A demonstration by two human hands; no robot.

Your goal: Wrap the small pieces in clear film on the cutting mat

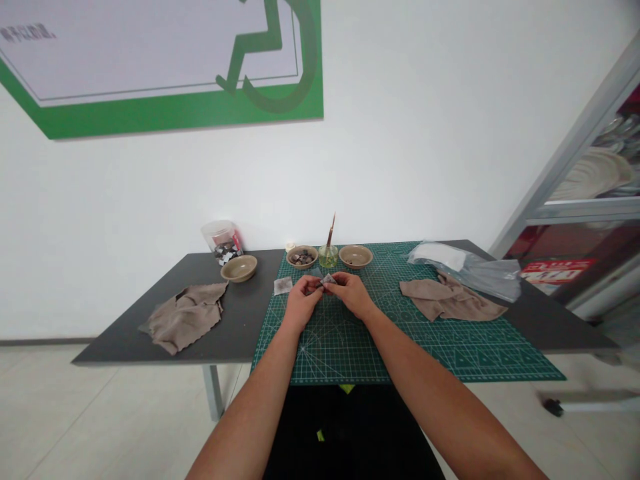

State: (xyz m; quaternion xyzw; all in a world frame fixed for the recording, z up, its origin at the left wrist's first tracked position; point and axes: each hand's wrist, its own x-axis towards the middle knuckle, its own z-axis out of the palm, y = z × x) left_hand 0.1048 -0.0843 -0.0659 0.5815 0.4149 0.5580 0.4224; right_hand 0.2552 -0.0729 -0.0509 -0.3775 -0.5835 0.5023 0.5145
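A smooth dark bench carried a green gridded mat in front of you.
Soft-looking, crumpled left cloth and right cloth lay to either side, while your left grip and right grip met over the mat, fingertips pinched together. Behind them stood two shallow round bowls, the left bowl holding dark chips and the right bowl; a clear jar stood between. A thin grey square lay flat beside your left grip. Both grips pinched the small grey piece; it was probably light, thin and perhaps brittle, best taken gently by opposite edges.
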